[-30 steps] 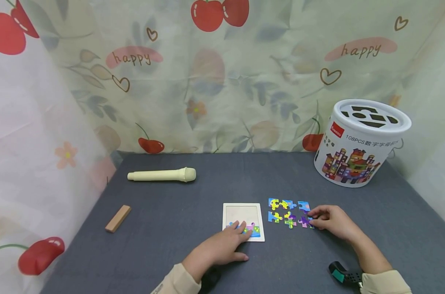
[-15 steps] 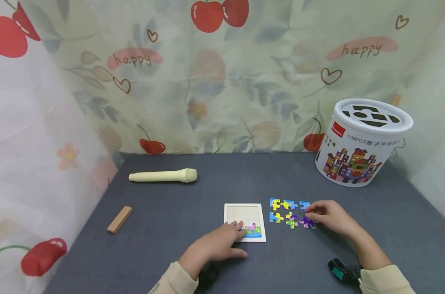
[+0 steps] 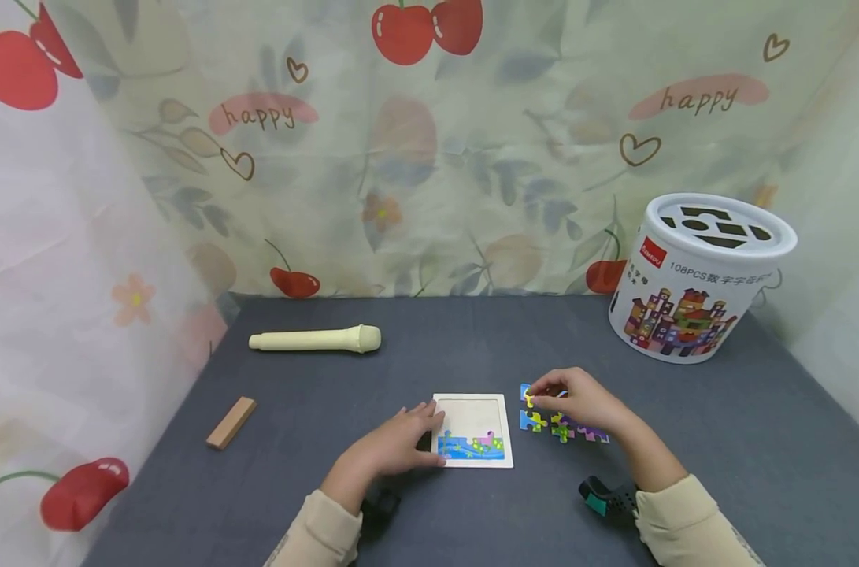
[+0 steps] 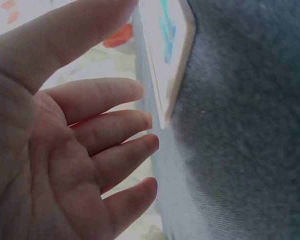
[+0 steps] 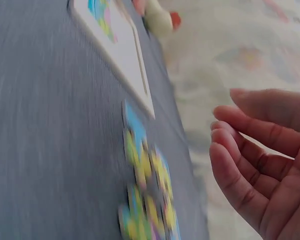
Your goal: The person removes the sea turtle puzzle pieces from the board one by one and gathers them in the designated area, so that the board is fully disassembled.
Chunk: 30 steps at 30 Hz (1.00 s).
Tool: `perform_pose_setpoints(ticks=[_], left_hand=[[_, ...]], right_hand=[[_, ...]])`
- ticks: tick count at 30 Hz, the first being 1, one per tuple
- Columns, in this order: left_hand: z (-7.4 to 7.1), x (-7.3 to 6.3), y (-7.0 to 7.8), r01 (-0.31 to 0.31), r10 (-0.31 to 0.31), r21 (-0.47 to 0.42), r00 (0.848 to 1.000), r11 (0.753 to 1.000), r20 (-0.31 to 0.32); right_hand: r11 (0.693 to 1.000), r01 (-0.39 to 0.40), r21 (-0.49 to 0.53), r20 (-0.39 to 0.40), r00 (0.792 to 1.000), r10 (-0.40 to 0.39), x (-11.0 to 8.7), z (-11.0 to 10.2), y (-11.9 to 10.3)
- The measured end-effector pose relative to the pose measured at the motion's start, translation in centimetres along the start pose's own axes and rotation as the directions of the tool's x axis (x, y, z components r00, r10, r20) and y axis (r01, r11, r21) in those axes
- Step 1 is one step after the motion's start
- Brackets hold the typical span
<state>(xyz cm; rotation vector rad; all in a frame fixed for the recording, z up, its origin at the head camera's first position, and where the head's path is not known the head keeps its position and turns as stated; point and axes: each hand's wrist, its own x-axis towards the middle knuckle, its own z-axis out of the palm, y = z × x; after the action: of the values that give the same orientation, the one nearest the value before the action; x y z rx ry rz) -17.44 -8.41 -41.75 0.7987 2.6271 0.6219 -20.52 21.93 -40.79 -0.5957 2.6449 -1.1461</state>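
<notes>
Puzzle tray point(image 3: 472, 414) is lying on worktop point(image 3: 330, 409); left hand point(image 3: 395, 442), fingers relaxed, is resting at its left edge; right hand point(image 3: 581, 398), loosely bent, empty, is hovering over loose pieces point(image 3: 535, 420).

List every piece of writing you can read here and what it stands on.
"happy": left side of the cherry-print backdrop
"happy": right side of the same backdrop
"108PCS数字字母": white lidded bucket; the end of this line curves out of view
Too small or blurred to read: the bucket's red logo, the characters beneath it, and the marks on the sleeves
</notes>
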Motion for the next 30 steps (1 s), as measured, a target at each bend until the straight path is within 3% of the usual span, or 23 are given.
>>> perform_pose_setpoints(ticks=[11,18,24,30], left_hand=[[0.7,0.7,-1.3,0.002,-0.002,-0.002,1.0,1.0,0.004],[1.0,0.8,-1.4,0.01,-0.01,-0.01,1.0,1.0,0.002],[0.9,0.6,-1.3,0.002,-0.002,-0.008,1.0,1.0,-0.001],[0.8,0.6,-1.4,-0.015,0.014,-0.008,1.0,1.0,-0.015]], right_hand=[[0.992,0.126,0.007,0.145,0.981,-0.126,3.5,3.8,-4.3],[0.994,0.092,0.06,0.301,0.948,-0.106,4.5,6.2,-5.6],[0.998,0.05,0.033,0.276,0.959,-0.058,4.6,7.4,-6.0],[0.997,0.077,0.003,0.242,0.967,-0.075,4.5,8.2,-5.8]])
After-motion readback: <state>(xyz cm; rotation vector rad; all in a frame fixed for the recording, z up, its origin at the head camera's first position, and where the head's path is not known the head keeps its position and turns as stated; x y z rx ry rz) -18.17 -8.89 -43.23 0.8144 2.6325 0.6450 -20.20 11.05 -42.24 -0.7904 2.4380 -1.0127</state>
